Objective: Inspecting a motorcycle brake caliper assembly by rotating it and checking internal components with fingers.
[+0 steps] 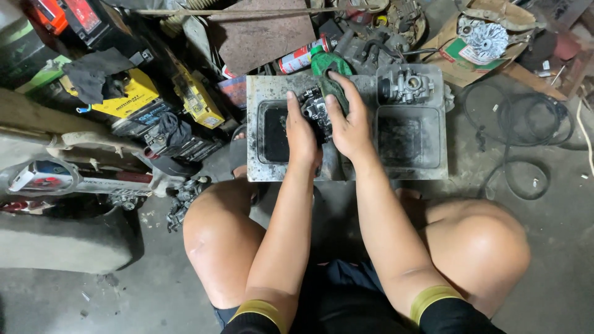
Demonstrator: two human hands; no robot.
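**Both hands on a carburetor over the wash tray**

You are squatting on the floor, holding a grimy metal carburetor point(315, 110) above the divider of a stained two-basin metal tray point(346, 170). Your left hand point(301, 133) is gripping its left side, fingers clamped on the body. Your right hand point(349, 124) is pressing a green rag point(327, 67) against its top, fingers closed over rag and part. A second carburetor point(407, 86) is sitting at the tray's far right corner, well apart. A red spray can point(302, 57) is lying just beyond the tray. A black cable point(520, 142) is coiling on the floor to your right.
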